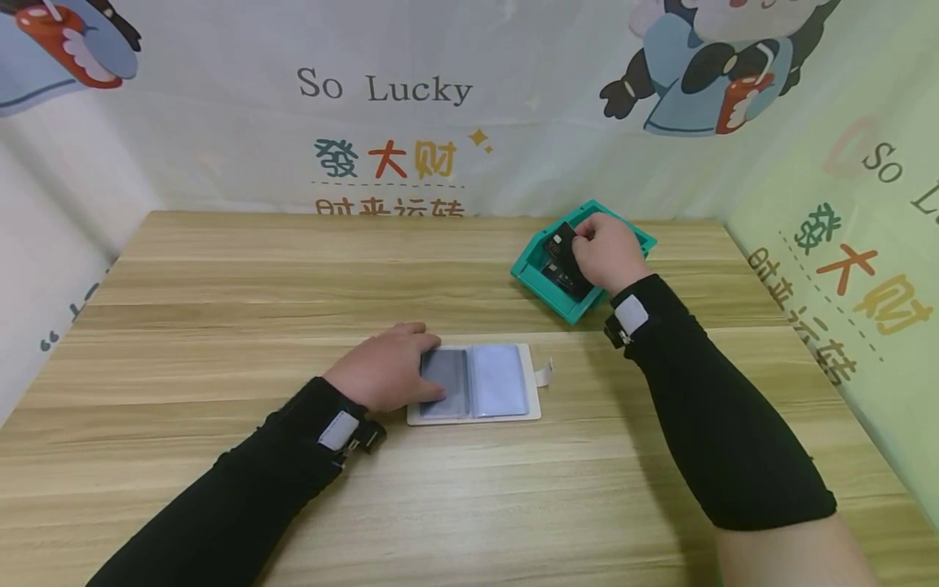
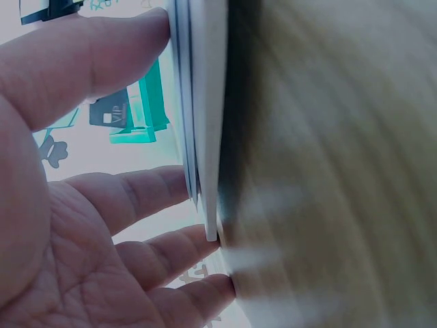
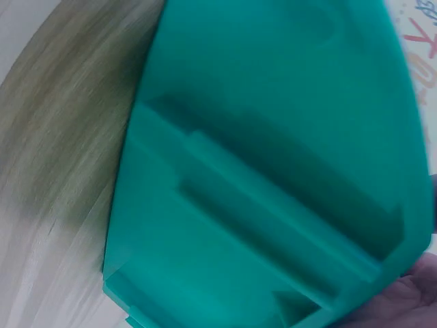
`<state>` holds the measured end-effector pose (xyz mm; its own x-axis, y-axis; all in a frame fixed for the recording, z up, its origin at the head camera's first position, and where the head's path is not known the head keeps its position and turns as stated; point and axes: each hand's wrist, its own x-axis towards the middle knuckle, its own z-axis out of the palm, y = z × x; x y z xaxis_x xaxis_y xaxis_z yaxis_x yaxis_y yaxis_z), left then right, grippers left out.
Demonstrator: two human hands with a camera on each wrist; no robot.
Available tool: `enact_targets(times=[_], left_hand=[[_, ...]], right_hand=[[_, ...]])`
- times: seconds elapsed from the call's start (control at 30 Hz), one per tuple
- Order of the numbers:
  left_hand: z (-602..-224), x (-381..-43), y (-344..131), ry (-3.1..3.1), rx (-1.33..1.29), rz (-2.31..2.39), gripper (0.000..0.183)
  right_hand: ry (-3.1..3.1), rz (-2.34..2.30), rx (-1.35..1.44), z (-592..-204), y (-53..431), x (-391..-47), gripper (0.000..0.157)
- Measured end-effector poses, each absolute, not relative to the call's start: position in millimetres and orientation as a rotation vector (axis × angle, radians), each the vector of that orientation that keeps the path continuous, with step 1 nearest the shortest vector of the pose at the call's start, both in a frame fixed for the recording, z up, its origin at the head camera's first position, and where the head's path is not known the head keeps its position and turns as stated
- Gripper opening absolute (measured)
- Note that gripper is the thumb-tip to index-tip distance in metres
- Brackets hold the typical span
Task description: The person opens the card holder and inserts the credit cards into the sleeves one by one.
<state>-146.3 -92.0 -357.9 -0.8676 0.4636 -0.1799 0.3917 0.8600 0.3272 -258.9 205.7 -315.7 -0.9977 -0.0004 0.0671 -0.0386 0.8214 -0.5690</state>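
Observation:
My right hand (image 1: 610, 251) pinches a black card (image 1: 560, 243) at its edge, over a teal box (image 1: 546, 302). Under it, more black card surface with pale print (image 1: 568, 282) shows inside the box. In the left wrist view the raised card (image 2: 109, 113) carries the letters VIP. My left hand (image 1: 385, 367) rests on the left side of a small white card holder (image 1: 534, 403) lying spread on the table. Its thumb lies on the grey clear sleeve, while the other fingers reach along the left edge. The right wrist view holds mostly the box's teal outside (image 3: 259, 171).
A white strap with a snap (image 1: 544, 374) sticks out from the card holder's right edge. The wood-grain table (image 1: 469, 505) meets printed cloth (image 1: 396, 41) at the back and sides. The box stands near the table's back right.

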Motion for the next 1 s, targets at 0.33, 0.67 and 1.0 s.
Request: enact_targets(times=[0.33, 0.67, 1.0], left_hand=[[-357.3, -145.8, -92.3, 2.776, 0.661, 0.414, 0.071], [-355.2, -146.5, -91.9, 2.763, 0.653, 0.431, 0.071], [-352.7, -145.0, -92.1, 2.764, 0.655, 0.436, 0.071]], right_hand=[[-2.695, 1.279, -0.066, -315.6, 201.6, -246.8, 0.045], [-2.482, 1.562, 0.012, -318.7, 186.3, -225.7, 0.03], [-2.389, 1.994, 0.12, -326.3, 175.4, -202.3, 0.039]])
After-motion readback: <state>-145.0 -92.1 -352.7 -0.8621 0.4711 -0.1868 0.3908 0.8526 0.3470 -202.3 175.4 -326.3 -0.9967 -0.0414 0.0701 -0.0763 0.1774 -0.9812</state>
